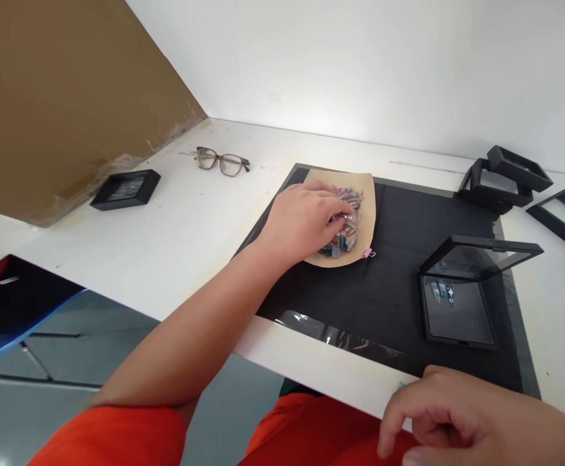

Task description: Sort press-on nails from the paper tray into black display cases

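Observation:
My left hand (309,217) reaches into a heap of decorated press-on nails (353,223), its fingers bent and closing among them. Pink, teal and clear pieces show past the fingertips; some are hidden under the palm. The heap lies on a tan paper tray (367,200) with a pink binder clip (368,252) on its edge. At the lower right my right hand (437,421) hovers by the table's front edge, loosely curled, thumb and index finger apart. A tiny green piece (401,385) shows beside its knuckles. Nearby, a black hinged display case (459,314) stands open with several teal nails (442,291) inside.
A black mat (398,246) lies taped to the white table (185,220). Eyeglasses (221,162) and a closed black case (125,189) lie left. Stacked black cases (500,181) and a black frame (564,217) sit right. A cardboard panel (68,97) borders the left.

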`<state>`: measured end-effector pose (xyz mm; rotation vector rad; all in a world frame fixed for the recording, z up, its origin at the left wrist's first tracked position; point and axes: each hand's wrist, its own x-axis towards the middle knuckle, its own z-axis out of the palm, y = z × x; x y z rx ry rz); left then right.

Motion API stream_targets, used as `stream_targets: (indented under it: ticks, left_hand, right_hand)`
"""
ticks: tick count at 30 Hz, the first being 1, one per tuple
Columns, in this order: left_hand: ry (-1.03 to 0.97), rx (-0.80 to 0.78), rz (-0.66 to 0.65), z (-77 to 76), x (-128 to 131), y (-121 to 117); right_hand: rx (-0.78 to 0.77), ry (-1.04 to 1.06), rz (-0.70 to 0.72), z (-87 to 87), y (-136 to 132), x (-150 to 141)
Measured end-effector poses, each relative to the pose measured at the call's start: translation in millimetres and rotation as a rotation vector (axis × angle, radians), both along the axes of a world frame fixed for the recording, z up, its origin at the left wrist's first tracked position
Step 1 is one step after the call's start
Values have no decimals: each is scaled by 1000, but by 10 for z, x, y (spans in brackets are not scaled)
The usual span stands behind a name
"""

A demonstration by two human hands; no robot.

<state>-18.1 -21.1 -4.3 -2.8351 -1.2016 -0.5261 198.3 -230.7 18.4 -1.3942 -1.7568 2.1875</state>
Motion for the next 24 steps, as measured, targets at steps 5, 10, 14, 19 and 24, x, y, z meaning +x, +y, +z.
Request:
stream_targets:
  ticks: [5, 10, 14, 19, 24]
  left_hand:
    - [-132, 35, -10, -10, -38, -7]
    - [-152, 31, 13, -36, -46, -1]
    - [-188, 21, 3, -50, -50, 3]
    - [-250, 36, -42, -47, -59, -1]
    - [-182, 15, 15, -44, -59, 9]
  right_hand:
    - [37, -22, 9, -20, 13, -10]
    - [-10, -21, 6, -35, 18, -2]
    - [-5, -40, 12, -19, 21, 4]
    - [-22, -45, 15, -5, 28, -8]
    - [-2, -51, 4, 16, 12, -17]
